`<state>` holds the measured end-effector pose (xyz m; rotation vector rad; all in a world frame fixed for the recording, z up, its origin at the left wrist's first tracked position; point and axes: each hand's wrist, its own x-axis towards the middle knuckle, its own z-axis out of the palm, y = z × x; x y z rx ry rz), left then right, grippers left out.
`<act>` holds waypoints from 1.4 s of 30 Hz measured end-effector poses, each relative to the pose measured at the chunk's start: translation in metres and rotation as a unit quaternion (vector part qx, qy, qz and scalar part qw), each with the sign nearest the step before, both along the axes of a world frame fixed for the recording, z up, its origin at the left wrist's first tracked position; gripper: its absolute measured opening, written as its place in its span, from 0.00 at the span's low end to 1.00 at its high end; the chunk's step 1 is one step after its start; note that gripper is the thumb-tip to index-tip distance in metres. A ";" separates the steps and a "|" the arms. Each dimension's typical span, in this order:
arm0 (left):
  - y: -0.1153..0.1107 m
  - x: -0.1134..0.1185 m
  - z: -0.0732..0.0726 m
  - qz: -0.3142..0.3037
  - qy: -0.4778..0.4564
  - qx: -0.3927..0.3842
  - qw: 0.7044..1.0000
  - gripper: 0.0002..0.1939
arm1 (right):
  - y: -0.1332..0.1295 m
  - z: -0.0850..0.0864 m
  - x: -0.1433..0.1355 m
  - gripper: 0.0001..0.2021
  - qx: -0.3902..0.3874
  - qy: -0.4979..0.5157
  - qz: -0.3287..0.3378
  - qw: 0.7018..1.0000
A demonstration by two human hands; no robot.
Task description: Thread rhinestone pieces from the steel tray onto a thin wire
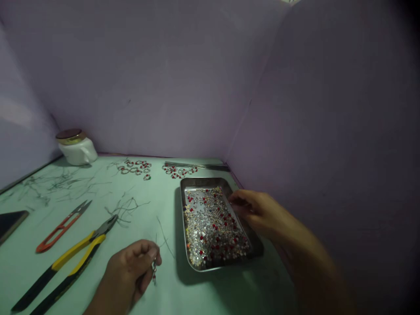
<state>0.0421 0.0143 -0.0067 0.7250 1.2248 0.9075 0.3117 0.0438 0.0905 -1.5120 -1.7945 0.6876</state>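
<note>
A short piece of wire strung with small red and clear beads hangs from the pinched fingertips of my left hand. Thin wire ends stick out above those fingers. On the right, my right hand is at the side rim of a shallow metal tray, its fingers curled over the edge and its fingertips partly in shadow. Many small clear, gold and red beads cover the tray's floor.
Yellow-and-black pliers and orange thread snips lie left. Beaded rings sit at the back in two groups, near straight wires. Wire scraps, a lidded white mug and a dark flat object are leftward. Walls enclose the table.
</note>
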 end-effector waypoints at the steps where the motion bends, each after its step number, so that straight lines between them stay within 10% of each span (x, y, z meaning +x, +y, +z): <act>1: 0.003 0.006 0.005 0.013 -0.018 0.012 1.000 0.11 | 0.004 0.001 0.001 0.09 0.001 -0.032 0.015 0.999; 23: 0.028 0.025 -0.020 0.052 0.010 0.021 0.998 0.12 | 0.055 -0.062 0.019 0.19 -0.158 -0.191 0.108 0.963; 36: 0.028 0.026 -0.015 0.050 0.020 0.012 0.998 0.10 | 0.034 -0.027 0.011 0.14 -0.210 -0.172 0.141 0.952; 42: 0.031 0.024 -0.018 0.076 -0.014 0.000 0.997 0.15 | 0.003 -0.022 -0.035 0.10 -0.285 -0.196 0.147 0.927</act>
